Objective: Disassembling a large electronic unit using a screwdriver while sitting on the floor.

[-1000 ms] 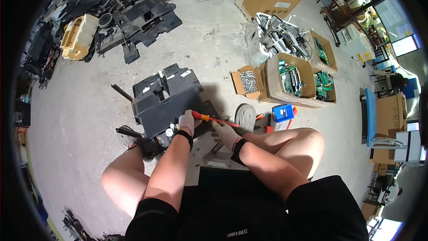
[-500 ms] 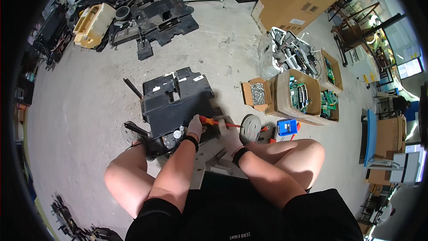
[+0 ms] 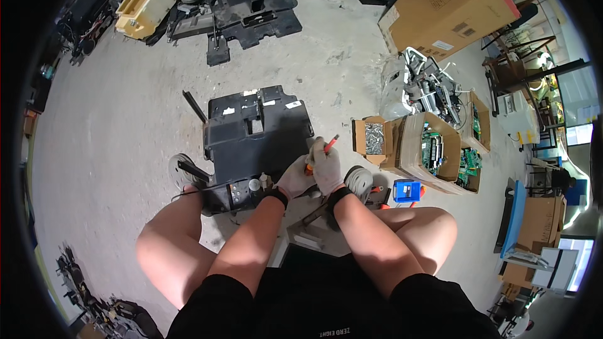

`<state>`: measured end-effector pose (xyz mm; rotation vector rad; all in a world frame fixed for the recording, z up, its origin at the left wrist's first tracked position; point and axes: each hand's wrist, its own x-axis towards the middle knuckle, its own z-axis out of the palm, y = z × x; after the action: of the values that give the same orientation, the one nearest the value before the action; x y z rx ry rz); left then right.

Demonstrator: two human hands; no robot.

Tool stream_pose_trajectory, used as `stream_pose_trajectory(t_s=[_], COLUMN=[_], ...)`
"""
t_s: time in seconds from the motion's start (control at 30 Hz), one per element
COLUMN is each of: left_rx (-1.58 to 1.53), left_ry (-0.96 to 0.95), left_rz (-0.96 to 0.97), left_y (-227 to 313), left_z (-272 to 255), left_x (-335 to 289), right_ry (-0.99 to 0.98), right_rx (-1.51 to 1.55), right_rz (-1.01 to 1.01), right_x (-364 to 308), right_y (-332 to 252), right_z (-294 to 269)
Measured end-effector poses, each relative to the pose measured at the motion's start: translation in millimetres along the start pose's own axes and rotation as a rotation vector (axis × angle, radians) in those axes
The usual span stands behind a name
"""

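Observation:
A black plastic machine housing (image 3: 254, 135) lies on the concrete floor in front of my knees. Both hands wear grey gloves and meet at its near right corner. My right hand (image 3: 328, 169) grips a screwdriver with a red and orange handle (image 3: 329, 145), its handle end pointing up and to the right. My left hand (image 3: 294, 177) presses against the right hand and touches the screwdriver's lower part; the tip is hidden behind the gloves. A small grey round part (image 3: 254, 184) sits on the housing's near edge.
A small cardboard box of screws (image 3: 370, 137) and larger boxes of green circuit boards (image 3: 440, 150) stand to the right. A blue case (image 3: 407, 191) and a grey disc (image 3: 362, 179) lie by my right knee. Dismantled black parts (image 3: 251, 9) and a yellow housing (image 3: 144, 0) lie farther away.
The view has come closer to the housing. My hands have drawn together, and the screwdriver has swung from lying flat to pointing steeply upward at the housing's near right corner.

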<state>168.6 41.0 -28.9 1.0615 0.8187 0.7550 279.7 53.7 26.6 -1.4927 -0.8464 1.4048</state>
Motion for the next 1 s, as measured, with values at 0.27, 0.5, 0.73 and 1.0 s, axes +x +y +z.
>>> stream_pose_trajectory(t_s=[0.27,0.5,0.73,1.0], left_rx=[-0.438,-0.663,-0.271,0.679], left_ry=[0.498,0.802,0.737,0.291], left_rz=[-0.121,-0.337,-0.677,-0.454], left_y=[-60.1,-57.2,-48.1,75.4], left_z=[-13.8,-8.4,-26.0,-16.4], left_x=[14.1,15.0,6.7,-25.4], right_ry=[0.024,0.304,0.281,0.13], right_rx=[-0.232,-0.061,0.24,-0.006], right_rz=[-0.365,0.445,0.571,0.39], right_x=[-0.8,-7.4,-9.2,1.8], right_y=[49.7,90.1,93.8,97.1], right_z=[24.8,27.6,33.7,4.4])
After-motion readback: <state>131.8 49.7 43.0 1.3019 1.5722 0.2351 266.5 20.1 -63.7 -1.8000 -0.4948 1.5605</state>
